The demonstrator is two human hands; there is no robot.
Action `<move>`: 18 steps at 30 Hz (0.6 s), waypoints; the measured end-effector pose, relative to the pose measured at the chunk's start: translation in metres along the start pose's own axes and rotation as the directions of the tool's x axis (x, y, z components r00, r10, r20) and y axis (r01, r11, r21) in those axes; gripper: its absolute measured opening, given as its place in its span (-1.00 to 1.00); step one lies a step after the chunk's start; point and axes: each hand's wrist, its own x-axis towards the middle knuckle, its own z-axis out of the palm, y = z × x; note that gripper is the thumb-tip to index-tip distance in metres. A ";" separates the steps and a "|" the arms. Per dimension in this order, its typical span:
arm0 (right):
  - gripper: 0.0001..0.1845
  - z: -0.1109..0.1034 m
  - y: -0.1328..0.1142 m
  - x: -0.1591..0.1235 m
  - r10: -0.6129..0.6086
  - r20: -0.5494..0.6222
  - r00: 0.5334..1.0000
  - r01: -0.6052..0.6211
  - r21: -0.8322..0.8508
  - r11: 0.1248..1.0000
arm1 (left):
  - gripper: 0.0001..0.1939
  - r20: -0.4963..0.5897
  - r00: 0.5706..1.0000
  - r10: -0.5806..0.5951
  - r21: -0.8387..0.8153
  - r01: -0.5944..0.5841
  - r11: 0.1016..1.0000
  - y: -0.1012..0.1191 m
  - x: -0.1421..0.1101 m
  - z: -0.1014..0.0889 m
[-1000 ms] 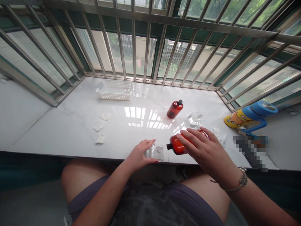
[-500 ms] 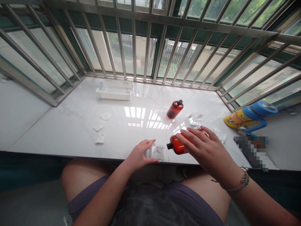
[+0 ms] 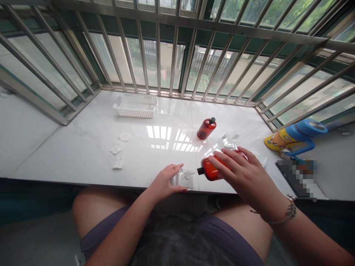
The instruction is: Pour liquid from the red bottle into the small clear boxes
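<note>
My right hand [image 3: 244, 173] is wrapped over a reddish-brown bottle [image 3: 211, 169], tipped on its side with its dark neck pointing left. Just left of that neck, a clear, square-looking container [image 3: 185, 178] rests at the front edge of the counter. My left hand [image 3: 166, 181] steadies it, thumb on the near side and fingers on the far side. Whether liquid is running from the bottle I cannot tell. Farther back stands a second reddish-brown bottle [image 3: 206, 128] with a black cap. Another clear container [image 3: 232, 139] sits beyond my right hand.
A white perforated basket [image 3: 135, 111] stands at the back left of the white counter [image 3: 83, 147]. Several white crumpled pieces [image 3: 118, 163] lie in front of it. At the right are a blue and yellow flask [image 3: 294, 136] and a dark flat object [image 3: 291, 177], partly blurred out. Metal bars [image 3: 177, 55] line the window.
My right hand and the tilted bottle have shifted very slightly. My left hand and the clear container stay where they were.
</note>
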 end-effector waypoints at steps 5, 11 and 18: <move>-0.45 -0.001 0.001 0.002 -0.014 -0.013 1.000 0.014 0.005 1.000 | -0.03 0.002 1.000 -0.010 -0.002 0.010 1.000 0.000 0.000 0.000; -0.42 -0.002 0.000 0.005 -0.029 0.000 1.000 0.029 -0.002 1.000 | -0.04 -0.009 1.000 0.003 -0.006 -0.003 1.000 0.001 0.000 0.000; -0.44 0.000 -0.004 0.010 -0.044 0.005 0.999 0.044 -0.007 0.999 | -0.05 -0.018 1.000 0.015 0.005 -0.014 1.000 0.003 0.000 0.000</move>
